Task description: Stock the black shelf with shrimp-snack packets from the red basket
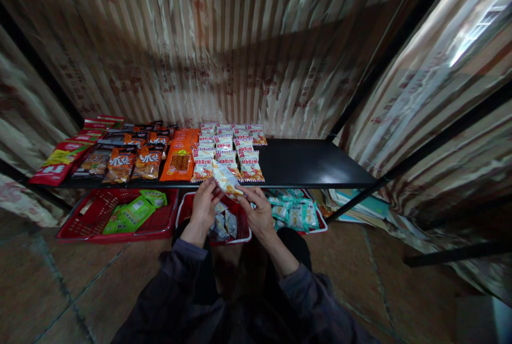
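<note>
Both my hands hold one small white and yellow snack packet point(226, 178) at the front edge of a black shelf point(308, 162). My left hand point(207, 204) pinches its left side, and my right hand point(256, 208) grips its lower right end. The packet is tilted. Just behind it, rows of small white, red and orange packets point(250, 162) stand on the shelf. Beneath my hands is a red basket with a white rim point(242, 238), holding several silvery blue packets point(224, 224).
Orange bags point(180, 157), black and orange bags point(120, 162) and red bags point(60, 157) line the shelf's left half. Below are a red basket point(76, 226) with green packets and another with teal packets point(298, 215). Black posts point(372, 72) and striped curtains point(240, 40) enclose the shelf.
</note>
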`<state>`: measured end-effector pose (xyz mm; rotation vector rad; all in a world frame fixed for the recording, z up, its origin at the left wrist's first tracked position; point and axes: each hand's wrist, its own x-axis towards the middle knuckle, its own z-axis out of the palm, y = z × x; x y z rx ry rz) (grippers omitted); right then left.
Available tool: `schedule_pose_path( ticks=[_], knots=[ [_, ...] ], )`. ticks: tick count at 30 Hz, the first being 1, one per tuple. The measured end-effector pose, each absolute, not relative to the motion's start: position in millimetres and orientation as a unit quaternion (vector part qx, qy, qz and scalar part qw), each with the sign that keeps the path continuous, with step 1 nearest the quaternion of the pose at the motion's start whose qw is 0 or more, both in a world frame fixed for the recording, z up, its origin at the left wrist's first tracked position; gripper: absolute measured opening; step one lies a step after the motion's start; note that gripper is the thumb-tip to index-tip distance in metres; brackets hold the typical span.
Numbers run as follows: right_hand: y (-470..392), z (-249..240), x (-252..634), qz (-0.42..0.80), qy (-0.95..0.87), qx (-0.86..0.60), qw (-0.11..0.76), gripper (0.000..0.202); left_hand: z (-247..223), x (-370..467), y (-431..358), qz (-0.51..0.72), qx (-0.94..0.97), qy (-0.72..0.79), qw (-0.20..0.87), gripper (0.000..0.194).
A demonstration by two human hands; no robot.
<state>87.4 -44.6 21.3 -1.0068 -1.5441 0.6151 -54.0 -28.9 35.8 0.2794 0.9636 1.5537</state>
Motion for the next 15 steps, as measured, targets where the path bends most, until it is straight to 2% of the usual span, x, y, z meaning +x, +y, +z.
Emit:
schedule_pose_path(
  ticks=[3, 11, 15],
  knots=[
    [-47, 21, 87, 0.198, -0.693, -0.404, 0.563, 0.029, 43, -54, -33, 0.672, 0.121, 0.394, 0.615, 0.011],
    [-53, 22, 85, 0.016, -0.782, -0.347, 0.517, 0.043, 44, -52, -34, 0.681, 0.172, 0.395, 0.592, 0.042],
    [-57, 20, 81, -0.042, -0.805, -0.331, 0.490, 0.043, 43, -52, -30, 0.701, 0.161, 0.425, 0.550, 0.045]
  ],
)
